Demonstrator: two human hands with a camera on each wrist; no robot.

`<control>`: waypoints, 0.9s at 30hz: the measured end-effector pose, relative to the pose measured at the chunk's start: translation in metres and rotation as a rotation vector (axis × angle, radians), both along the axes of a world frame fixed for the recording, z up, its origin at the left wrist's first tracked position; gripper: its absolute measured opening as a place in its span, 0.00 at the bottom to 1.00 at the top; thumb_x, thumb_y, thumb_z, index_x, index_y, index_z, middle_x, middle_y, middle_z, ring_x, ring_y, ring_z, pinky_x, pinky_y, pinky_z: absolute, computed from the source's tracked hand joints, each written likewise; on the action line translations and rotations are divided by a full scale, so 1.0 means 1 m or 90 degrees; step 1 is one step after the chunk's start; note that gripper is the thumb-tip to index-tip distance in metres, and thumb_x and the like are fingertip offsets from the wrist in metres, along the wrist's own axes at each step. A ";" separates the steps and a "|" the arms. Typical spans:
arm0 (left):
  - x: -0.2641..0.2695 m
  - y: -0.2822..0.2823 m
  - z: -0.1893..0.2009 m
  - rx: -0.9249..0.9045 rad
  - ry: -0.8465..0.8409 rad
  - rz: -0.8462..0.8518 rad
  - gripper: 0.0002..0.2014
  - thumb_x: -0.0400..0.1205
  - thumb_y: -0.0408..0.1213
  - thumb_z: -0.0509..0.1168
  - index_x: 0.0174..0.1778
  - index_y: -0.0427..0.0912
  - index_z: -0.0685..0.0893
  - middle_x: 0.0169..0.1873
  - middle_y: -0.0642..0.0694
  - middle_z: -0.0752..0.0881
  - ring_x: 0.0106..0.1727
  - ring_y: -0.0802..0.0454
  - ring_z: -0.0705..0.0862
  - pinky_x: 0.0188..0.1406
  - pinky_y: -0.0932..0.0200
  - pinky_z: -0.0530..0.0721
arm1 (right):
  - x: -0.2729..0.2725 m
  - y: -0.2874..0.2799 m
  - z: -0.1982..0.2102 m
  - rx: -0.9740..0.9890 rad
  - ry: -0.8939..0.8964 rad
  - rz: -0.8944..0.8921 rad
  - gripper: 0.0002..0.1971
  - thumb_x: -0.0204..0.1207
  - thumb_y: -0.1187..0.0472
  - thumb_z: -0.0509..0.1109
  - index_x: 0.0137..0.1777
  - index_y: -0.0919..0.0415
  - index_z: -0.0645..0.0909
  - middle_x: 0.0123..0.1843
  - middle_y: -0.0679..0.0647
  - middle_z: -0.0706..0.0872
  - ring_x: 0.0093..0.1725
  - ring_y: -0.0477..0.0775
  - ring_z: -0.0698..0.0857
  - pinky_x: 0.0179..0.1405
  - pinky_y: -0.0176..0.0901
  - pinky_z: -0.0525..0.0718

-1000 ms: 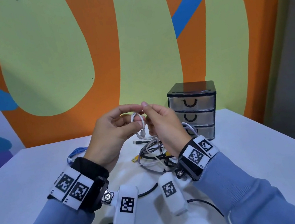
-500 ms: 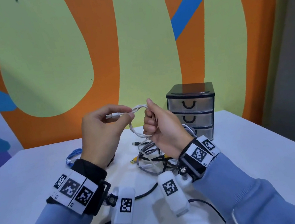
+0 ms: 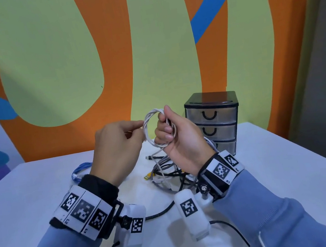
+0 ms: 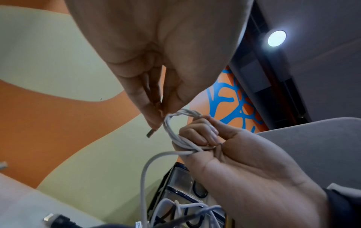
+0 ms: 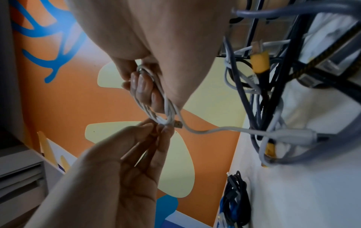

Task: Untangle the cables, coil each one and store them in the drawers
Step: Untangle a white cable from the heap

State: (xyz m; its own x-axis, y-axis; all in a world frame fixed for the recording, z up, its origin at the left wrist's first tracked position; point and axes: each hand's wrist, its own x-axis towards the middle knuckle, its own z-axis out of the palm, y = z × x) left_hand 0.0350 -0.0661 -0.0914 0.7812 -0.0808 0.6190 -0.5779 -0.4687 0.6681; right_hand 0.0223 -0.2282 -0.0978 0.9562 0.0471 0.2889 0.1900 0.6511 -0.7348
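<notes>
A white cable [image 3: 148,130] forms a small coil in the air above the table, its turns twisted together. My right hand [image 3: 172,134] grips the coil's right side with curled fingers [image 4: 199,134]. My left hand [image 3: 118,146] pinches the coil's left side and the plug end [image 4: 150,133] of the white cable [image 4: 175,137]. In the right wrist view the same white cable [image 5: 156,106] loops under my fingers, and its tail runs down into the tangle. The tangle of grey, black and yellow-tipped cables [image 3: 166,176] lies on the table under my right wrist. All three drawers of the small drawer unit [image 3: 213,121] are closed.
A blue cable coil [image 3: 80,171] lies on the white table [image 3: 294,166] to the left, with a dark cable bundle [image 5: 234,199] beside it. The painted wall stands close behind the drawer unit. Black leads from the wrist cameras trail over the table's near part.
The white loop has turned upright and grown into a rounder coil. My right hand rose and now grips it from the right; my left hand shifted to the coil's left edge.
</notes>
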 end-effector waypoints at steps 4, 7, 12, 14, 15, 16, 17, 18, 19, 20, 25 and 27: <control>-0.009 -0.004 0.001 -0.055 0.026 -0.027 0.14 0.81 0.48 0.79 0.62 0.50 0.95 0.43 0.57 0.95 0.48 0.62 0.92 0.54 0.58 0.87 | 0.001 -0.002 0.000 0.036 0.001 0.020 0.17 0.93 0.51 0.60 0.44 0.60 0.76 0.28 0.49 0.66 0.25 0.45 0.66 0.33 0.37 0.64; -0.008 -0.004 0.000 -0.042 0.026 -0.022 0.16 0.80 0.47 0.81 0.63 0.50 0.94 0.50 0.58 0.94 0.51 0.61 0.92 0.58 0.54 0.90 | -0.001 -0.001 0.000 0.033 0.008 0.028 0.16 0.92 0.52 0.62 0.44 0.61 0.77 0.30 0.51 0.68 0.27 0.46 0.67 0.35 0.38 0.66; -0.007 -0.005 0.000 -0.058 0.053 -0.022 0.28 0.79 0.50 0.81 0.75 0.57 0.84 0.54 0.54 0.88 0.45 0.58 0.89 0.51 0.52 0.87 | -0.002 -0.008 0.005 0.104 0.013 0.022 0.17 0.91 0.50 0.63 0.41 0.58 0.76 0.29 0.50 0.66 0.26 0.46 0.64 0.33 0.38 0.65; -0.007 -0.007 0.000 -0.046 0.109 -0.022 0.38 0.77 0.55 0.82 0.83 0.55 0.77 0.56 0.52 0.85 0.47 0.56 0.87 0.48 0.54 0.83 | -0.001 -0.012 0.006 0.139 0.003 0.016 0.17 0.92 0.50 0.62 0.41 0.57 0.75 0.28 0.49 0.66 0.26 0.46 0.65 0.34 0.38 0.65; -0.007 -0.008 0.000 -0.028 0.146 -0.026 0.42 0.76 0.57 0.82 0.85 0.54 0.74 0.58 0.52 0.85 0.49 0.55 0.87 0.47 0.56 0.82 | -0.001 -0.014 0.007 0.151 -0.003 0.012 0.17 0.92 0.51 0.61 0.42 0.57 0.75 0.29 0.49 0.66 0.26 0.46 0.65 0.34 0.39 0.65; -0.009 -0.008 0.000 -0.004 0.183 -0.040 0.43 0.75 0.57 0.82 0.85 0.52 0.74 0.59 0.51 0.85 0.51 0.55 0.88 0.46 0.57 0.81 | -0.001 -0.015 0.007 0.159 -0.008 0.010 0.17 0.92 0.51 0.61 0.42 0.57 0.75 0.29 0.48 0.66 0.26 0.46 0.66 0.34 0.40 0.65; -0.010 -0.009 0.000 0.018 0.216 -0.063 0.39 0.76 0.56 0.82 0.81 0.49 0.78 0.59 0.52 0.87 0.51 0.56 0.89 0.44 0.59 0.80 | -0.001 -0.016 0.008 0.166 -0.013 0.010 0.17 0.92 0.51 0.61 0.42 0.57 0.76 0.29 0.48 0.66 0.26 0.45 0.66 0.35 0.40 0.65; -0.011 -0.010 -0.001 0.030 0.239 -0.094 0.31 0.77 0.52 0.82 0.75 0.46 0.84 0.55 0.53 0.90 0.46 0.60 0.90 0.42 0.63 0.80 | -0.002 -0.016 0.008 0.169 -0.018 0.012 0.17 0.92 0.51 0.61 0.42 0.57 0.76 0.29 0.48 0.67 0.26 0.45 0.66 0.35 0.40 0.66; -0.010 -0.010 -0.003 0.028 0.250 -0.126 0.21 0.80 0.47 0.81 0.66 0.42 0.90 0.45 0.56 0.92 0.38 0.64 0.88 0.37 0.69 0.78 | -0.002 -0.017 0.009 0.170 -0.023 0.015 0.17 0.92 0.50 0.61 0.42 0.57 0.76 0.29 0.48 0.67 0.25 0.45 0.66 0.35 0.40 0.66; -0.010 -0.010 -0.004 0.020 0.244 -0.142 0.13 0.82 0.42 0.79 0.57 0.38 0.93 0.33 0.60 0.90 0.29 0.66 0.85 0.30 0.73 0.75 | -0.002 -0.017 0.009 0.170 -0.025 0.017 0.17 0.92 0.50 0.61 0.43 0.57 0.76 0.28 0.48 0.67 0.25 0.45 0.67 0.34 0.39 0.66; -0.004 0.001 -0.003 0.024 0.094 -0.049 0.04 0.82 0.46 0.79 0.44 0.50 0.96 0.19 0.59 0.79 0.22 0.59 0.74 0.28 0.60 0.69 | 0.000 -0.020 0.009 0.177 -0.009 0.040 0.17 0.93 0.52 0.59 0.43 0.58 0.76 0.26 0.47 0.67 0.23 0.44 0.66 0.30 0.36 0.67; -0.004 0.003 -0.002 0.000 0.095 -0.052 0.02 0.82 0.44 0.79 0.46 0.51 0.96 0.25 0.54 0.89 0.26 0.55 0.84 0.33 0.59 0.77 | 0.000 -0.018 0.009 0.159 -0.001 0.061 0.18 0.93 0.52 0.59 0.42 0.58 0.76 0.25 0.46 0.65 0.21 0.43 0.64 0.26 0.35 0.65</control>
